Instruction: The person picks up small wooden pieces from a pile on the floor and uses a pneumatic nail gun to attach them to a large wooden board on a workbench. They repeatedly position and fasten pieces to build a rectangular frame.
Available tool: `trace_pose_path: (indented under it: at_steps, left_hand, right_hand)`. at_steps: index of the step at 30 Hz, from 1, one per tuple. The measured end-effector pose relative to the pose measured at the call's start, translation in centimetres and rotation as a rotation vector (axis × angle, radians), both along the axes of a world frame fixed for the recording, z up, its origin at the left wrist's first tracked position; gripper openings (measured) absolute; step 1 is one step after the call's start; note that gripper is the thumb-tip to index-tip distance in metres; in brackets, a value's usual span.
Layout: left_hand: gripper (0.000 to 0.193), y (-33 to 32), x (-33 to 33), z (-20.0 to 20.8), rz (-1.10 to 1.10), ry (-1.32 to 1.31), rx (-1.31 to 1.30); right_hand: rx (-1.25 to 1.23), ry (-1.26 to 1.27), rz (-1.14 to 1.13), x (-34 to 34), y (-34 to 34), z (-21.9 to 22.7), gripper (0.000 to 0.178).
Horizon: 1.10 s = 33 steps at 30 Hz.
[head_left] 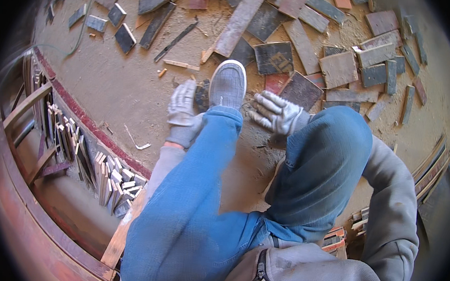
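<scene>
dusty floor (120, 82), board (303, 90) aslant near right hand (279, 113)

Can't make out any readable text from my end, tbh. Closest thing I've got is a dark board (265, 54) up top-middle: it has some yellowish marks (281, 60), but I can't tell if they're lettering or scuffs.

Pairs, singles, dozens

One pale-grey-gloved left hand (184, 106); one pale-grey-gloved right hand (278, 113); two blue denim trouser legs (194, 174); one white-soled grey fabric shoe (228, 86); dozens of flat rectangular wooden pieces (338, 70), overlapping beyond exact count.
</scene>
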<state>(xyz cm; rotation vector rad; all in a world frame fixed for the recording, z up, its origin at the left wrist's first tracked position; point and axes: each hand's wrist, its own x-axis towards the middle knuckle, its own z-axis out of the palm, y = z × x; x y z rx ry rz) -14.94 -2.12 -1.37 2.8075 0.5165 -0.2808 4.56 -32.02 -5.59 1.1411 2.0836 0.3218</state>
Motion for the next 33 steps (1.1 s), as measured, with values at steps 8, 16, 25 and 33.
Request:
trace_pose_path:
  at_steps: [8,16,25,33]
  left_hand:
    - [0.080,3.6,1.6,0.1,0.060,0.082,-0.102]
    - [0.027,8.4,5.8,7.6,0.602,-0.456,-0.701]
    - [0.047,-8.4,20.9,8.3,0.066,-0.092,-1.136]
    - [0.104,-2.2,22.0,2.4,0.195,-0.043,-0.107]
  right_hand:
    - [0.209,1.159,-0.518,2.4,-0.5,3.1,0.056]
    - [0.664,1.442,-0.677,10.3,0.8,10.0,0.080]
    - [0.498,1.969,-1.340,14.1,-3.4,12.2,0.025]
    - [0.186,1.130,-1.599,15.4,-20.9,15.1,0.022]
